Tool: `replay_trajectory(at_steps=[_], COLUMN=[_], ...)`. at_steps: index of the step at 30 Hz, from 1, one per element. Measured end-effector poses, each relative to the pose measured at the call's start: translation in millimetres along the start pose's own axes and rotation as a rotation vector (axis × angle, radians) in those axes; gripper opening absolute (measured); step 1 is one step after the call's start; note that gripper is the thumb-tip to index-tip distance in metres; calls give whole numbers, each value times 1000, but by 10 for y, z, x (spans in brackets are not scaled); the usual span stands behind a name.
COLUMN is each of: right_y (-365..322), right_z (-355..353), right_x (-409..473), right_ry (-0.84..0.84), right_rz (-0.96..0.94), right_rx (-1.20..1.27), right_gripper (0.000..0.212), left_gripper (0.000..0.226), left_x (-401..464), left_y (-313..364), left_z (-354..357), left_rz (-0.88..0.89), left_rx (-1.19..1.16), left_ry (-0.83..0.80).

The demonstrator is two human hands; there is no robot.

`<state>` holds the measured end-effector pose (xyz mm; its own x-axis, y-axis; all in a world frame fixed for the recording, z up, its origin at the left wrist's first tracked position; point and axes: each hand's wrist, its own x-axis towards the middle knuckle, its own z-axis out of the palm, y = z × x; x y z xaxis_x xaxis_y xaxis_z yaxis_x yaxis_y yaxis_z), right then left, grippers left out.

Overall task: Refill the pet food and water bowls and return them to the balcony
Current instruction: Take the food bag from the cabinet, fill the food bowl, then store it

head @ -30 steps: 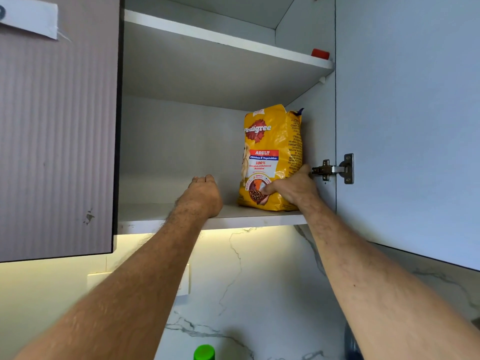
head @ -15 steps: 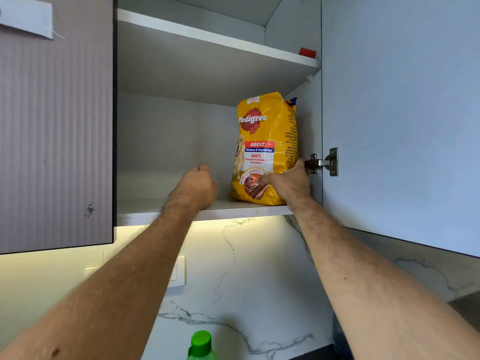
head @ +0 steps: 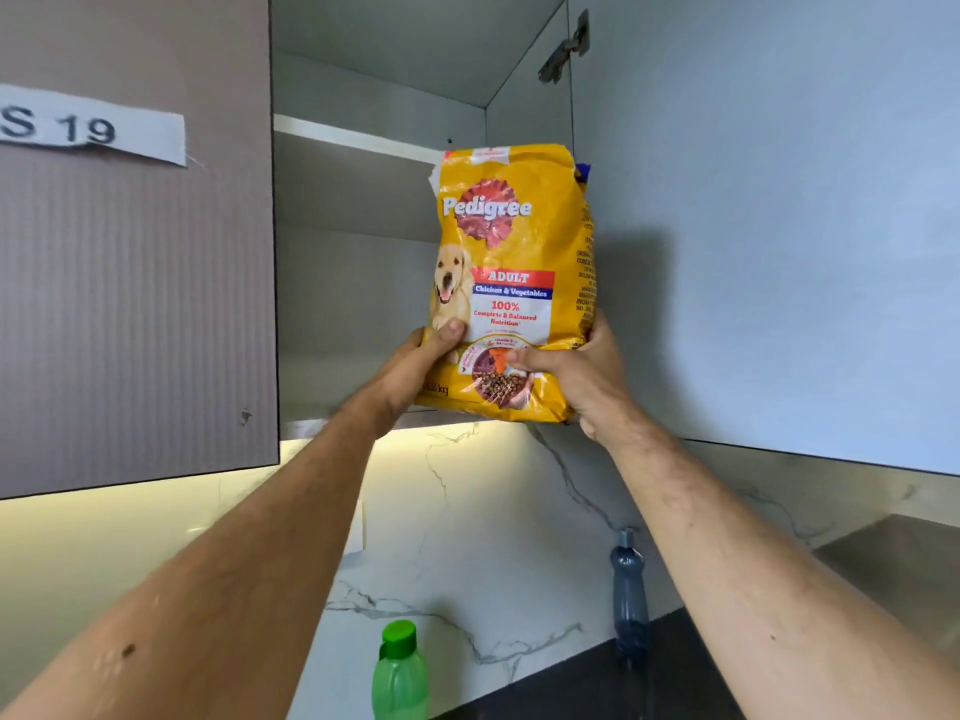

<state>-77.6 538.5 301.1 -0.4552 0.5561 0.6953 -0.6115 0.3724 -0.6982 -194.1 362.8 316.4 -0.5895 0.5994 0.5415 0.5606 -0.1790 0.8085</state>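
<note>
While both hands (head: 415, 371) (head: 582, 376) clasp food bag (head: 511, 241), open cabinet (head: 363, 283) behind, marble backsplash (head: 467, 511) below.

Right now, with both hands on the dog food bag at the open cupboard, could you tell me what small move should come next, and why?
Probably lower the dog food bag straight down toward the counter. The left hand and right hand both grip its lower part and it appears lifted off the shelf. Steer it between the green bottle and grey bottle standing below.
</note>
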Motion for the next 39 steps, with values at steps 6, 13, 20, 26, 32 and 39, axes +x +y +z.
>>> replay_trajectory(at_steps=[6, 13, 20, 26, 32, 39], right_y=[-118, 154, 717, 1203, 1545, 1729], right_z=[-154, -410, -842, -1262, -1422, -1277], right_x=[-554, -1187, -2058, -2844, -3431, -3673], right_ry=[-101, -225, -327, -516, -662, -842], right_rz=[48, 119, 294, 486, 648, 833], right_rx=[69, 46, 70, 17, -22, 97], right_gripper=[94, 100, 105, 110, 107, 97], left_gripper=[87, 79, 125, 118, 126, 121], left_x=[-523, -1114, -2064, -2968, -3740, -4206], left_y=[51, -196, -732, -1222, -1507, -1619], left_z=[87, 249, 622, 996, 1226, 1090], left_rz=[37, 21, -138, -317, -422, -449], left_rx=[-166, -177, -134, -283, -326, -453], left_ry=[-73, -84, -31, -86, -7, -88])
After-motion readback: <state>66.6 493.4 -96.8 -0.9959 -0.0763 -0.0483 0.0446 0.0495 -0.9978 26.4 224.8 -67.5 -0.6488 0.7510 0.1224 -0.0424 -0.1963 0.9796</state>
